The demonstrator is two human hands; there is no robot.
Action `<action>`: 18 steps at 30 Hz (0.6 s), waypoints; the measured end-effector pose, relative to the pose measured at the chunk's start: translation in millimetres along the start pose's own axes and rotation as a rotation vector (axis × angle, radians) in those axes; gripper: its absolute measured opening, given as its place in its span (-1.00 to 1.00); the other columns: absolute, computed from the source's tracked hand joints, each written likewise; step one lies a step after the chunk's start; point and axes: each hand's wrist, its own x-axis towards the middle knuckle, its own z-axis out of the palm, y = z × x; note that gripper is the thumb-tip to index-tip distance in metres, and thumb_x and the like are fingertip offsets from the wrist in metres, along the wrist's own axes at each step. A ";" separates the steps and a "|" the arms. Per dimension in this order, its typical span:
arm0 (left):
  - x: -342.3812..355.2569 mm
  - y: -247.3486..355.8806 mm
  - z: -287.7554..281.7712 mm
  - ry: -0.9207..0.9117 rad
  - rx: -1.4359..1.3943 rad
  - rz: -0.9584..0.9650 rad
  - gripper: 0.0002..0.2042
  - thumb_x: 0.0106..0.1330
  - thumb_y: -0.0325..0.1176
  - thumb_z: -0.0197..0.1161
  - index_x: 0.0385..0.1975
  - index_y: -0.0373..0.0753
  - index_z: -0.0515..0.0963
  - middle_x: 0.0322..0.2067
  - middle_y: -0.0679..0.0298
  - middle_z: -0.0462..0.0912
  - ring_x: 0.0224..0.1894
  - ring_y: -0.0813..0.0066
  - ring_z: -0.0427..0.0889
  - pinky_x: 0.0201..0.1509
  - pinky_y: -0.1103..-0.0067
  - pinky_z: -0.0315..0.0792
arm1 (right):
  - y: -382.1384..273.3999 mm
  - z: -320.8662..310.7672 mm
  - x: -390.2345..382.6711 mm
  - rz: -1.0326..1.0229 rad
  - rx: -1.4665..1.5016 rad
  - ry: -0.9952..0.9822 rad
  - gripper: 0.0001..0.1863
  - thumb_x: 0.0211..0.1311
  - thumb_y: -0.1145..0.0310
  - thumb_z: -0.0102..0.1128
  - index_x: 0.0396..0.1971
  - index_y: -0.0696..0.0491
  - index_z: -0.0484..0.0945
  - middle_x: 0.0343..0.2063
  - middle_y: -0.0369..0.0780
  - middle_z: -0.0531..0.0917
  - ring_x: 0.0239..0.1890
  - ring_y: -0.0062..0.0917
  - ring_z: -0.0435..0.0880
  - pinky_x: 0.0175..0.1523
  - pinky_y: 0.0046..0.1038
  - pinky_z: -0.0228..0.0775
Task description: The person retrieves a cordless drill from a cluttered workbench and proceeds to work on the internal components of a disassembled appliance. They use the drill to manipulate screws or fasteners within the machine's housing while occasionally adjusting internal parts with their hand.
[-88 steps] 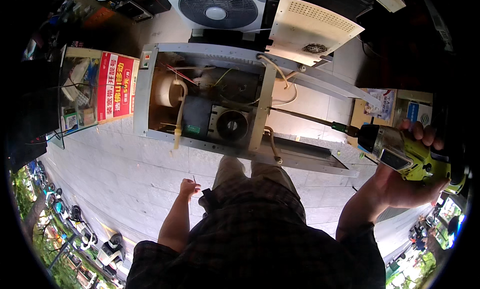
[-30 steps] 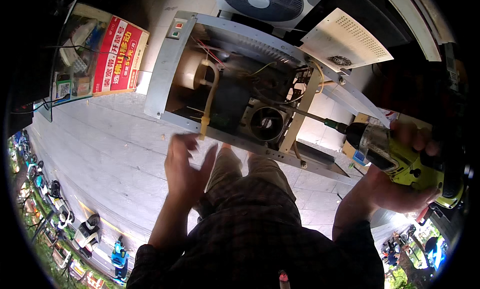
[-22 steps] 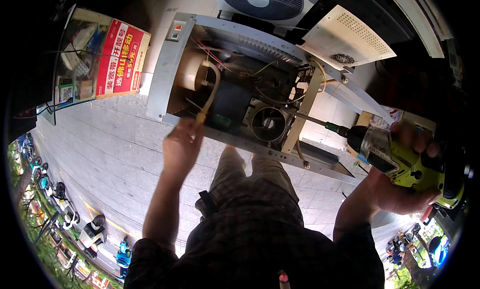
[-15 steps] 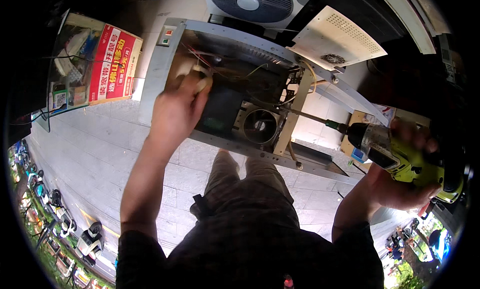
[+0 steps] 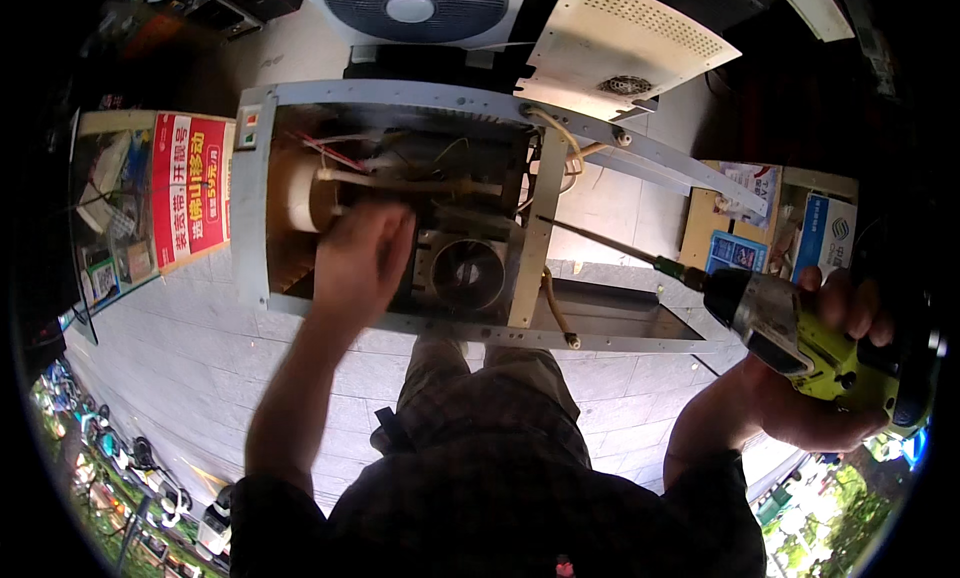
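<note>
A long grey metal casing [image 5: 480, 335] lies open below me, with a square fan [image 5: 467, 275] and thin wires inside. My left hand [image 5: 362, 263] is over its interior, smeared by motion, with its fingers curled. Close to that hand are a pale round piece [image 5: 300, 200] and a light-coloured rod [image 5: 410, 185]; I cannot tell whether the hand touches either. On the right, my right hand [image 5: 815, 398] grips a yellow-green cordless drill [image 5: 835, 353]. Its long thin bit [image 5: 600, 240] points left, the tip over the cream crossbar [image 5: 540, 213] of the casing.
Beyond the casing stand a box fan [image 5: 415, 8] and a cream perforated panel [image 5: 630, 43]. A glass display case with a red sign [image 5: 192, 193] stands at the left. Blue and white boxes [image 5: 825, 233] are at the right. Tan cable [image 5: 555, 308] loops around the crossbar.
My left hand has moved right inside the casing, and the pale round piece and rod now show. The drill bit has drawn back to the right from the fan. The whole view has shifted.
</note>
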 end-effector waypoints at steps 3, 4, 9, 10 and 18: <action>-51.9 49.5 -6.1 0.036 -0.265 0.031 -0.71 0.28 -0.56 0.33 -0.01 -0.36 0.53 -0.38 0.21 0.70 -0.42 0.51 0.69 -0.31 0.51 0.59 | 2.1 -17.5 -3.1 0.028 0.131 0.057 -0.43 0.08 -0.09 0.27 -0.09 -0.01 0.29 -0.22 -0.25 0.34 -0.09 -0.37 0.43 0.25 -0.16 0.27; -63.2 67.9 -4.6 0.022 -0.420 0.105 -0.72 0.30 -0.55 0.31 -0.01 -0.36 0.52 -0.37 0.20 0.70 -0.41 0.50 0.69 -0.30 0.51 0.59 | 4.3 -22.3 -4.3 0.029 0.149 0.064 -0.43 0.07 -0.07 0.28 -0.10 -0.02 0.29 -0.22 -0.25 0.34 -0.09 -0.37 0.43 0.25 -0.17 0.27; -70.7 148.9 24.5 -0.004 -0.882 0.204 -0.75 0.37 -0.53 0.20 0.02 -0.36 0.49 -0.32 0.14 0.70 -0.38 0.45 0.70 -0.25 0.50 0.59 | 10.4 -29.3 -11.4 0.081 0.422 0.220 -0.45 0.05 0.04 0.33 -0.12 0.01 0.28 -0.22 -0.23 0.33 -0.10 -0.38 0.41 0.22 -0.16 0.24; -65.2 159.1 29.7 -0.015 -0.972 0.212 -0.76 0.39 -0.52 0.18 0.02 -0.36 0.49 -0.31 0.13 0.70 -0.37 0.44 0.70 -0.24 0.50 0.59 | 12.0 -29.9 -11.5 0.049 0.364 0.251 -0.46 0.06 0.05 0.33 -0.11 0.01 0.27 -0.22 -0.23 0.33 -0.10 -0.38 0.41 0.22 -0.15 0.23; -45.6 154.1 28.8 0.036 -1.191 0.090 -0.78 0.50 -0.49 0.01 0.07 -0.35 0.44 -0.21 0.04 0.70 -0.31 0.36 0.72 -0.17 0.47 0.60 | 18.9 -33.1 0.2 0.027 0.214 0.142 -0.45 0.04 0.07 0.35 -0.11 0.00 0.26 -0.22 -0.23 0.31 -0.11 -0.38 0.40 0.28 -0.13 0.17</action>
